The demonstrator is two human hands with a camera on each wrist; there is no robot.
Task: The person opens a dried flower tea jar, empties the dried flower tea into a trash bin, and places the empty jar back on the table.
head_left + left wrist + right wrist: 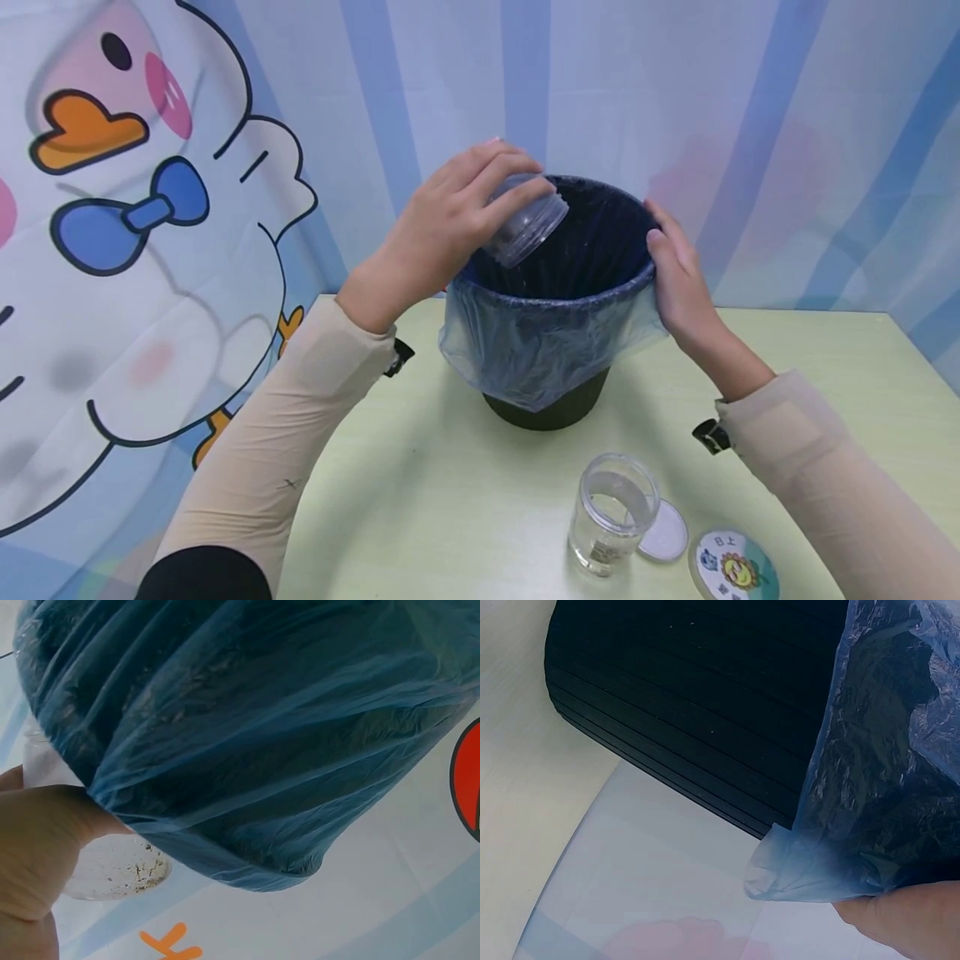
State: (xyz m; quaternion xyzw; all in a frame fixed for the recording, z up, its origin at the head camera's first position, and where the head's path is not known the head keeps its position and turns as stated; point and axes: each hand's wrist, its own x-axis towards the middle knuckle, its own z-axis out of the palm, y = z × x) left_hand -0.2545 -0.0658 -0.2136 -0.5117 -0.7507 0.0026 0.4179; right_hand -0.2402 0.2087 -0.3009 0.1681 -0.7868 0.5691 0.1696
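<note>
My left hand (441, 221) grips a clear plastic jar (528, 229), tilted with its mouth over the opening of a black trash bin (551, 412). Light crumbs cling inside the base of the jar (124, 870) in the left wrist view. A translucent blue bag (536, 350) lines the bin and hangs over its rim. At the bin's right side, my right hand (684, 279) holds the bagged rim, thumb toward me and fingers on the far side. Part of that hand lies outside the right wrist view, and the bin's bottom inside is dark.
On the pale table (420, 500), nearer to me, stands a clear open jar (611, 521). Beside it lie a white disc (666, 533) and a round lid (735, 571) with a sunflower print. A cartoon-printed curtain (600, 83) hangs behind the table and to its left.
</note>
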